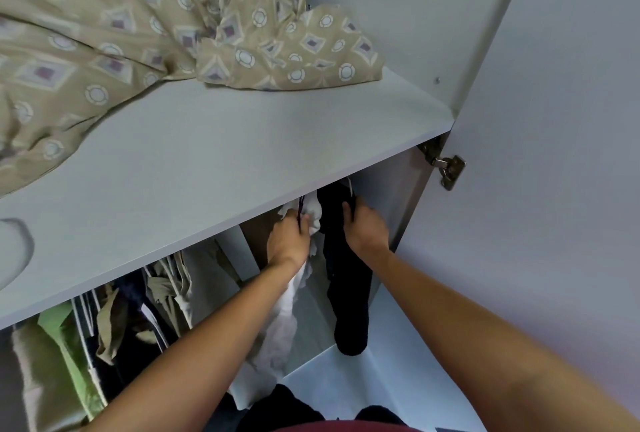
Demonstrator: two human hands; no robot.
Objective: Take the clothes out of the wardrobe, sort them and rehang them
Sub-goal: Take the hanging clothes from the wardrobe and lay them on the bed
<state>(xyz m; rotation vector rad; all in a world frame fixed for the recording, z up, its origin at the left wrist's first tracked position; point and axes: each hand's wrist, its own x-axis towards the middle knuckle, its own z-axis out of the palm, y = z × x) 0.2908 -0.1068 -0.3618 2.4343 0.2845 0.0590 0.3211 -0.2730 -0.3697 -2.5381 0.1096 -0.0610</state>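
Filling the right side of the view, the open wardrobe door [554, 189] stands swung out, its metal hinge [448, 170] fixed just under the shelf's right corner. The wardrobe's grey side wall [398, 33] rises behind the shelf, so the right end of the hanging space is boxed in by wall and door. A broad pale shelf [214, 161] runs across the middle, its front edge slanting from lower left up to the right and hiding whatever the hangers hang from. On it lies a rumpled beige patterned duvet [104, 33], heaped at the left and back, leaving the shelf's front strip bare.

Below the shelf edge, the clothes crowd the left: beige, green, striped and dark hanging garments [114, 327] packed close together. To their right is a gap where the back panel shows, then two pieces hanging apart from the rest near the side wall. A white garment [280, 320] hangs under the left arm, and a dark garment [349, 293] hangs just beside it, close to the wall, its lower end above the pale wardrobe floor [346, 386].

Both arms reach up under the shelf edge. The left hand [287, 241] has its fingers curled round the top of the white garment, pinching a dark hanger part there. The right hand [365, 223] grips the top of the dark garment, fingers curled over it, just short of the side wall.
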